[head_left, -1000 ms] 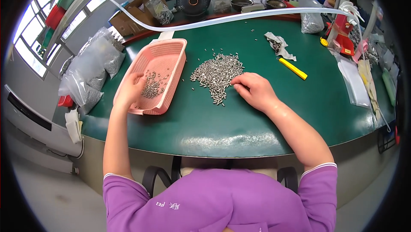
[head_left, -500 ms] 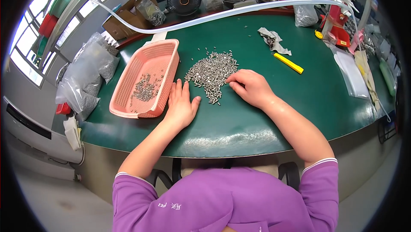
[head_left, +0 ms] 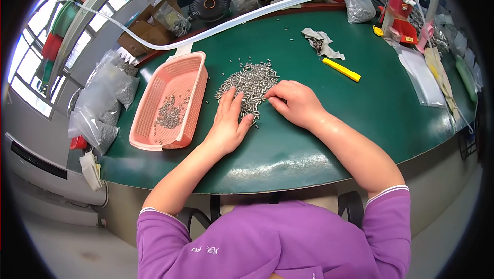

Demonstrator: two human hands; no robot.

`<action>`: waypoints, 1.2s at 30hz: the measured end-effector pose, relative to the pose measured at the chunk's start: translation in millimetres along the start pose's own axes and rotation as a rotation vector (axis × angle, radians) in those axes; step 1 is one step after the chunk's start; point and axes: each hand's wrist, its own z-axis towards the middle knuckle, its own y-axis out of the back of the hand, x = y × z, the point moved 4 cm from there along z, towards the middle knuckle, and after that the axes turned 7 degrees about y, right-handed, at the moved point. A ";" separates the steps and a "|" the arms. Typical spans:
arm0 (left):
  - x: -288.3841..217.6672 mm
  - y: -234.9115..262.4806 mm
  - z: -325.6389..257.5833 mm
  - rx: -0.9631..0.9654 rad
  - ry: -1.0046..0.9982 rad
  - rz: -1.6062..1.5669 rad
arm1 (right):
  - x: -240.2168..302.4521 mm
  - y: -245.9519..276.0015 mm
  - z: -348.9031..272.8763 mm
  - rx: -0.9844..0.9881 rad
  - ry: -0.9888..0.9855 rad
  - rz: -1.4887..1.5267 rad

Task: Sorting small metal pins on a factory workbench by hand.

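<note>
A heap of small silvery metal pins (head_left: pixel 253 81) lies loose on the green tabletop. My left hand (head_left: pixel 227 124) rests at the heap's left near side, its fingers stretched out and their tips touching the pins. At the right edge of the heap is my right hand (head_left: pixel 297 105), with fingers curled and thumb and forefinger close together; whatever is between them is too small to make out. To the left of my left hand stands a pink perforated plastic basket (head_left: pixel 135 127), with a smaller lot of pins on its bottom.
A yellow cutter knife (head_left: pixel 341 70) and a crumpled white wrapper (head_left: pixel 321 42) lie at the back right. Bags of metal parts (head_left: pixel 105 104) line the left edge. A pale hose (head_left: pixel 231 23) arches across the far side, before a black fan (head_left: pixel 209 3).
My left hand has moved right, from beside the basket onto the heap's left edge. My right hand stays at the heap's right side. The whole view has shifted slightly.
</note>
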 end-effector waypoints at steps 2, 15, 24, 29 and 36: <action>-7.6 7.1 0.2 -0.068 -0.093 -0.065 | -0.2 3.5 0.9 -0.015 -0.018 -0.013; -59.9 -5.7 -17.7 0.190 -0.478 -0.704 | -25.3 6.1 -1.5 0.046 -0.114 -0.199; -47.3 -12.0 -15.3 0.370 -0.345 -1.133 | -21.9 1.5 -0.8 0.158 -0.133 -0.239; -49.2 -10.0 -16.6 0.260 -0.501 -1.062 | -18.2 -0.9 15.2 0.132 -0.193 -0.123; -42.2 -11.2 -15.5 0.260 -0.490 -1.062 | -39.2 -30.5 78.2 0.312 -0.227 -0.199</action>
